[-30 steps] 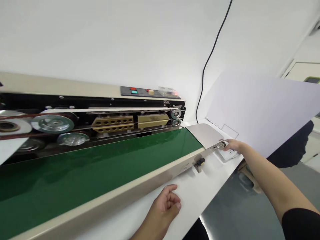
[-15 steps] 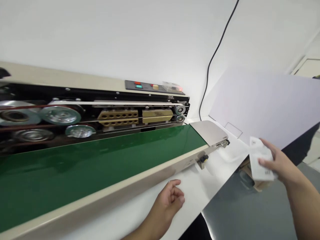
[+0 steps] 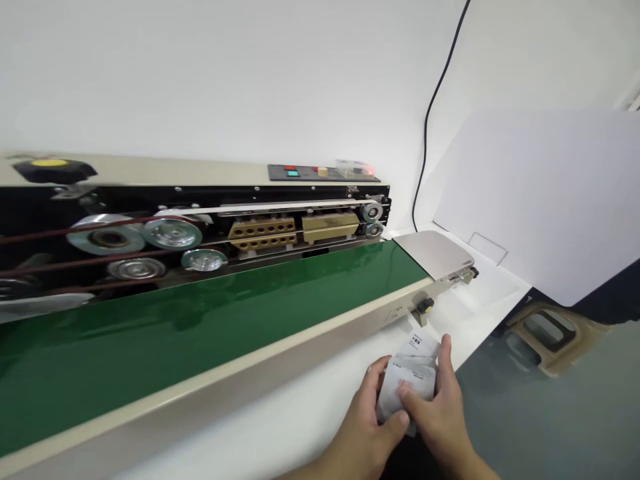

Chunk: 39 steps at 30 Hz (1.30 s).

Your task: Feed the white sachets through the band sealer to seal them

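Note:
My left hand [image 3: 367, 420] and my right hand [image 3: 435, 400] both grip a white printed plastic packet [image 3: 407, 380] above the white table top [image 3: 320, 427], just in front of the machine. The packet is crumpled, and my fingers hide part of it. Behind my hands runs the green conveyor belt [image 3: 200, 327] of a band sealer, with its cream front rail [image 3: 250, 373] nearest me. Its pulleys [image 3: 173, 233], drive belts and brass heating blocks [image 3: 263, 235] are exposed along the back. A beige metal plate [image 3: 433, 253] closes the belt's right end.
A black control panel [image 3: 320, 172] with a clear plastic box [image 3: 355, 169] sits on top of the sealer. A white board [image 3: 540, 200] stands at the right, and a black cable [image 3: 430, 127] runs down the wall. Past the table edge lies a grey floor with a tan object [image 3: 547, 333].
My right hand has carried the white packet from the conveyor's far end to my left hand, which now grips it too. The view has turned slightly, shifting the machine rightward.

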Each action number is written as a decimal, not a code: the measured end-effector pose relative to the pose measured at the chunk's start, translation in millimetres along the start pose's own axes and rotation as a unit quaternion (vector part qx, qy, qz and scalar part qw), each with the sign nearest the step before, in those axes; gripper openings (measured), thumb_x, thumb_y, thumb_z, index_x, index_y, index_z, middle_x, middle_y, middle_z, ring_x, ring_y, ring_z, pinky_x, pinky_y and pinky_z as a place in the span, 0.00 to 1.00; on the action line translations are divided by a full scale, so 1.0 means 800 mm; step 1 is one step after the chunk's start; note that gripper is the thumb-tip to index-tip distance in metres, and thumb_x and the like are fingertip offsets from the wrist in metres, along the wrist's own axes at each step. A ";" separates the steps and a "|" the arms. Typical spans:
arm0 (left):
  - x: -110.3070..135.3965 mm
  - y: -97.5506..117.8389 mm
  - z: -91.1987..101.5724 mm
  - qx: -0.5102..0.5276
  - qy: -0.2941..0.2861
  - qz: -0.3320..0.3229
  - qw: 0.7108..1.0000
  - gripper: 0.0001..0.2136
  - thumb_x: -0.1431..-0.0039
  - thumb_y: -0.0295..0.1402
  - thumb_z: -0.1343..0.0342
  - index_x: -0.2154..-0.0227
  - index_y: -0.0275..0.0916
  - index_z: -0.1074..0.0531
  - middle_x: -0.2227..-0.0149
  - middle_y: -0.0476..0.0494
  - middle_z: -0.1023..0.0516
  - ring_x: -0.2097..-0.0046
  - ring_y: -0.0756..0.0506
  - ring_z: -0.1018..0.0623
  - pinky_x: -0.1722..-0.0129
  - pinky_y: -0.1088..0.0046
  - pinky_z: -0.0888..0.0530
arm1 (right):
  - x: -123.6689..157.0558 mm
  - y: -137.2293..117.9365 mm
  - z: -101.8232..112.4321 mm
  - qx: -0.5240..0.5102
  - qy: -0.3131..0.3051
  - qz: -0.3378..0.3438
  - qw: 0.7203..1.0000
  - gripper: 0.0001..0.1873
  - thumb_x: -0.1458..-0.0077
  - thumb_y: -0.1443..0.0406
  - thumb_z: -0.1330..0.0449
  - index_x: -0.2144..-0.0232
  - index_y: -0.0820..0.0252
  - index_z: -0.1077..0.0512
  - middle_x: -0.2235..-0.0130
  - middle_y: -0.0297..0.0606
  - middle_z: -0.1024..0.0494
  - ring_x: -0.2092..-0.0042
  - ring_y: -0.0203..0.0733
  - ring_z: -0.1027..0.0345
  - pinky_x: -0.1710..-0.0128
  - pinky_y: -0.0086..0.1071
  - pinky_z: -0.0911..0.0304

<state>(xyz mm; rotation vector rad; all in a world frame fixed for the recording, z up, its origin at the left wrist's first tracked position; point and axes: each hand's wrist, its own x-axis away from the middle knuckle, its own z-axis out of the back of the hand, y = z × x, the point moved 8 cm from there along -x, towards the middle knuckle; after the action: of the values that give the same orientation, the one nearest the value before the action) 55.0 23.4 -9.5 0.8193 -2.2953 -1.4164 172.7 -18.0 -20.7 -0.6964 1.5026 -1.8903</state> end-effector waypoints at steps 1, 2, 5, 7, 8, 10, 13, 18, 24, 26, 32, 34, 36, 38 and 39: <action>-0.002 0.003 0.002 -0.008 0.012 0.010 1.000 0.28 0.50 0.37 0.41 0.47 0.41 0.45 0.48 0.38 0.33 0.47 0.40 0.32 0.47 0.62 0.37 | 0.000 0.001 -0.004 0.000 0.001 0.009 1.000 0.60 0.64 0.61 0.35 0.36 0.58 0.67 0.46 0.43 0.32 0.47 0.52 0.37 0.49 0.43 0.38; -0.003 0.005 0.004 -0.012 0.024 0.020 0.999 0.27 0.50 0.33 0.41 0.48 0.41 0.45 0.49 0.39 0.32 0.49 0.40 0.31 0.48 0.63 0.36 | 0.000 0.002 -0.008 -0.006 0.001 0.018 1.000 0.59 0.63 0.61 0.35 0.36 0.58 0.65 0.46 0.43 0.33 0.47 0.52 0.37 0.49 0.44 0.39; -0.007 0.010 0.007 -0.027 0.051 0.033 0.998 0.26 0.54 0.24 0.42 0.51 0.41 0.43 0.53 0.42 0.28 0.52 0.43 0.28 0.50 0.67 0.33 | 0.001 0.006 -0.019 -0.059 0.003 0.038 0.998 0.54 0.62 0.62 0.36 0.37 0.55 0.60 0.46 0.44 0.34 0.49 0.52 0.35 0.52 0.43 0.37; -0.009 0.011 0.011 -0.042 0.077 0.032 0.996 0.24 0.55 0.22 0.43 0.54 0.41 0.42 0.56 0.44 0.27 0.55 0.44 0.27 0.53 0.69 0.32 | 0.003 0.007 -0.028 -0.106 0.001 0.044 0.993 0.49 0.60 0.62 0.37 0.39 0.53 0.56 0.48 0.43 0.33 0.52 0.50 0.34 0.55 0.42 0.35; -0.010 0.011 0.013 -0.045 0.091 0.031 0.994 0.24 0.56 0.21 0.43 0.55 0.41 0.42 0.58 0.45 0.26 0.57 0.45 0.26 0.55 0.69 0.31 | 0.005 0.007 -0.032 -0.127 -0.001 0.045 0.991 0.47 0.60 0.63 0.37 0.40 0.52 0.55 0.49 0.43 0.33 0.53 0.50 0.33 0.56 0.41 0.34; -0.011 0.011 0.018 -0.041 0.117 0.026 0.992 0.23 0.58 0.22 0.41 0.58 0.41 0.41 0.62 0.46 0.25 0.60 0.45 0.25 0.59 0.71 0.29 | 0.009 0.007 -0.042 -0.159 -0.006 0.040 0.986 0.44 0.59 0.65 0.39 0.41 0.52 0.53 0.51 0.42 0.32 0.54 0.48 0.33 0.56 0.41 0.34; -0.013 0.011 0.031 -0.048 0.153 0.022 0.987 0.23 0.61 0.21 0.40 0.60 0.40 0.40 0.66 0.49 0.25 0.64 0.46 0.25 0.64 0.73 0.29 | 0.012 0.005 -0.058 -0.208 -0.022 0.029 0.977 0.41 0.59 0.66 0.40 0.43 0.52 0.52 0.52 0.41 0.32 0.54 0.48 0.33 0.55 0.43 0.35; -0.016 0.020 0.056 -0.143 0.211 0.032 0.966 0.17 0.62 0.25 0.39 0.66 0.40 0.35 0.71 0.51 0.26 0.69 0.47 0.27 0.70 0.74 0.31 | 0.007 -0.008 -0.075 -0.325 -0.052 0.030 0.944 0.36 0.57 0.56 0.40 0.47 0.51 0.48 0.50 0.42 0.33 0.51 0.51 0.36 0.49 0.49 0.41; -0.018 0.033 0.058 -0.240 0.210 0.026 0.947 0.11 0.62 0.24 0.42 0.72 0.39 0.32 0.73 0.51 0.25 0.69 0.47 0.27 0.70 0.75 0.31 | -0.007 -0.009 -0.071 -0.372 -0.025 -0.064 0.926 0.19 0.56 0.55 0.39 0.60 0.51 0.35 0.62 0.35 0.26 0.58 0.46 0.31 0.53 0.46 0.38; -0.017 0.033 0.057 -0.256 0.207 0.028 0.944 0.10 0.62 0.25 0.43 0.72 0.39 0.32 0.74 0.51 0.26 0.70 0.47 0.27 0.71 0.75 0.32 | -0.009 -0.010 -0.071 -0.382 -0.041 -0.081 0.920 0.14 0.58 0.56 0.37 0.68 0.52 0.32 0.68 0.33 0.25 0.62 0.45 0.30 0.56 0.45 0.36; -0.017 0.027 0.053 -0.266 0.186 0.032 0.945 0.11 0.62 0.25 0.43 0.71 0.39 0.32 0.74 0.52 0.26 0.71 0.48 0.28 0.72 0.76 0.32 | -0.012 -0.007 -0.059 -0.429 -0.027 -0.120 0.895 0.14 0.66 0.59 0.30 0.76 0.56 0.28 0.72 0.32 0.23 0.68 0.40 0.30 0.60 0.40 0.35; -0.016 0.026 0.052 -0.268 0.182 0.032 0.946 0.11 0.62 0.26 0.42 0.70 0.38 0.32 0.74 0.52 0.26 0.71 0.48 0.29 0.71 0.76 0.32 | -0.013 -0.006 -0.056 -0.433 -0.020 -0.128 0.892 0.15 0.69 0.60 0.29 0.77 0.57 0.28 0.73 0.32 0.23 0.69 0.38 0.31 0.62 0.37 0.34; -0.015 0.026 0.050 -0.267 0.176 0.027 0.947 0.11 0.61 0.26 0.43 0.69 0.38 0.32 0.73 0.51 0.26 0.71 0.48 0.28 0.71 0.75 0.31 | -0.014 -0.004 -0.055 -0.432 -0.017 -0.133 0.892 0.16 0.69 0.60 0.28 0.76 0.58 0.28 0.73 0.33 0.23 0.70 0.38 0.31 0.64 0.34 0.35; -0.014 0.026 0.048 -0.262 0.172 0.026 0.949 0.12 0.61 0.25 0.43 0.69 0.38 0.31 0.73 0.51 0.26 0.70 0.48 0.28 0.70 0.75 0.31 | -0.015 -0.002 -0.054 -0.429 -0.012 -0.133 0.894 0.16 0.70 0.60 0.28 0.76 0.58 0.28 0.73 0.33 0.23 0.70 0.37 0.31 0.67 0.33 0.35; -0.014 0.027 0.047 -0.259 0.169 0.024 0.951 0.12 0.61 0.25 0.43 0.69 0.38 0.31 0.72 0.51 0.25 0.70 0.48 0.28 0.69 0.75 0.31 | -0.016 -0.001 -0.054 -0.427 -0.011 -0.132 0.894 0.17 0.70 0.60 0.28 0.76 0.58 0.28 0.73 0.33 0.23 0.71 0.37 0.32 0.68 0.32 0.35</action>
<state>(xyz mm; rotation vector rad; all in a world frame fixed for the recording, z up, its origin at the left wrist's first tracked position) 36.7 64.5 -7.4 0.7580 -1.5747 -1.6058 149.7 19.7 -29.5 -1.3515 2.3277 -1.3050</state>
